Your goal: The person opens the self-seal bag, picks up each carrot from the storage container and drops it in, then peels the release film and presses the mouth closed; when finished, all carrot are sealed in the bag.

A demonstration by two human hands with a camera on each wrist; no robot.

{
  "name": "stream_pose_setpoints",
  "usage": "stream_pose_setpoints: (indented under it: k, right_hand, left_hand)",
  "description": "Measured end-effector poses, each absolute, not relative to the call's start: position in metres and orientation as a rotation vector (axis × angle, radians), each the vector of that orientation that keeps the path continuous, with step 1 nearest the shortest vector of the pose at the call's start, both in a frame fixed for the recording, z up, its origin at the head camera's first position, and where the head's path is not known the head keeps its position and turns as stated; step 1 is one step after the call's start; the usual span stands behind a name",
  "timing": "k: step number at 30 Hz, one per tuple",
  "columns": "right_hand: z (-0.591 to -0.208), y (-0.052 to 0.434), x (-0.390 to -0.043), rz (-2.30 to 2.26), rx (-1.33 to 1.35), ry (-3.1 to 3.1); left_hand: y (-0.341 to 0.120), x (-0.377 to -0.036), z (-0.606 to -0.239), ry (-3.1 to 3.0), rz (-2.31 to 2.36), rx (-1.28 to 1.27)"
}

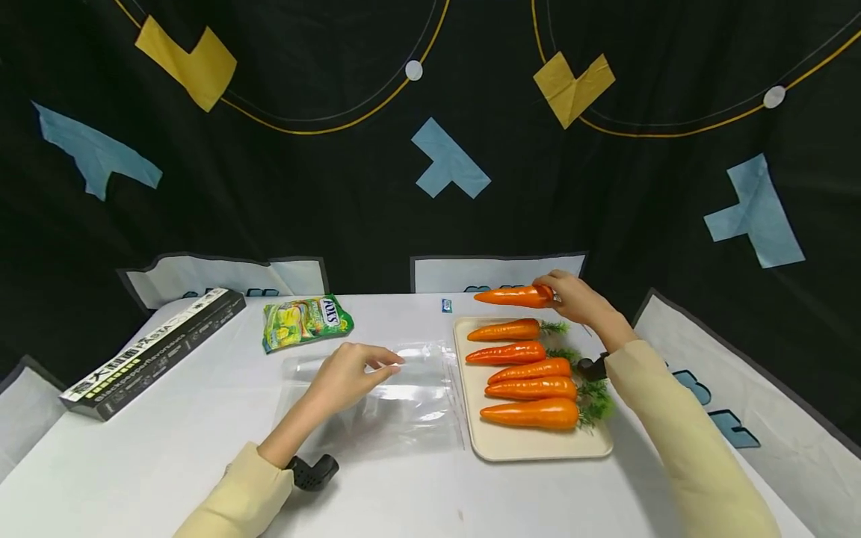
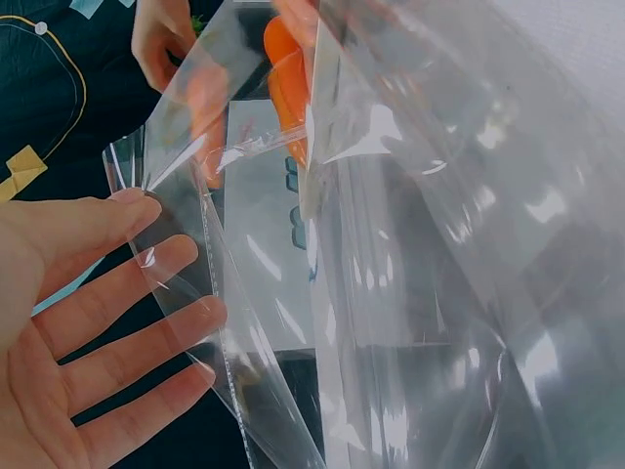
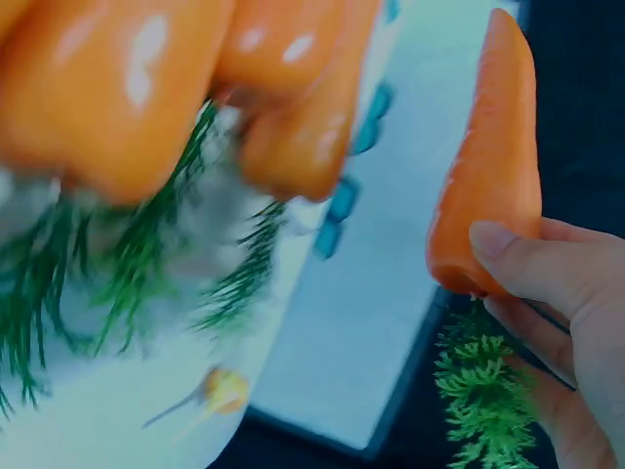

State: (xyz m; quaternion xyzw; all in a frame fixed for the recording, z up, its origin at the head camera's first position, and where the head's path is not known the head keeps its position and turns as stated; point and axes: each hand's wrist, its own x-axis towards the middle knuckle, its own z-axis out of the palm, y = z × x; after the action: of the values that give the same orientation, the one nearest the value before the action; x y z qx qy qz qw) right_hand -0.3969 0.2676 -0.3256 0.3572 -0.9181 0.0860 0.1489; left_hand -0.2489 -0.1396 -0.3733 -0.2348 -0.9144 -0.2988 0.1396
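In the head view my right hand [image 1: 577,299] holds an orange carrot [image 1: 514,297] by its thick end, above the far edge of the tray. Its green leafy top [image 3: 483,391] hangs below my fingers in the right wrist view. My left hand [image 1: 350,376] is over a clear plastic zip bag [image 1: 410,403], to the left of the tray. In the left wrist view the fingers are spread and nearly straight, with the tips at the film's edge; whether they touch it is hard to tell. Several carrots [image 1: 531,413] with green tops lie on the beige tray [image 1: 511,447].
Behind the bag lies a green and yellow snack packet [image 1: 306,323]. A long black and white box [image 1: 155,353] sits at the table's left side. Near the back edge is a tiny blue packet [image 1: 447,305]. A dark curtain [image 1: 350,209] hangs behind the white table [image 1: 134,463].
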Motion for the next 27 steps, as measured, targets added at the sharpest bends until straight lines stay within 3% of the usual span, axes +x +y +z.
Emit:
stream_pose_setpoints:
  k: [17,27]
  right_hand:
    - [-0.312,0.231,-0.311,0.579,1.016,-2.591]
    - [-0.314,0.219,-0.286,0.677,1.055,-2.683]
  left_hand:
    - [-0.139,-0.248,-0.368,-2.608,-0.881,-0.684]
    - [-0.14,-0.248,-0.369,-2.581,-0.893,-0.67]
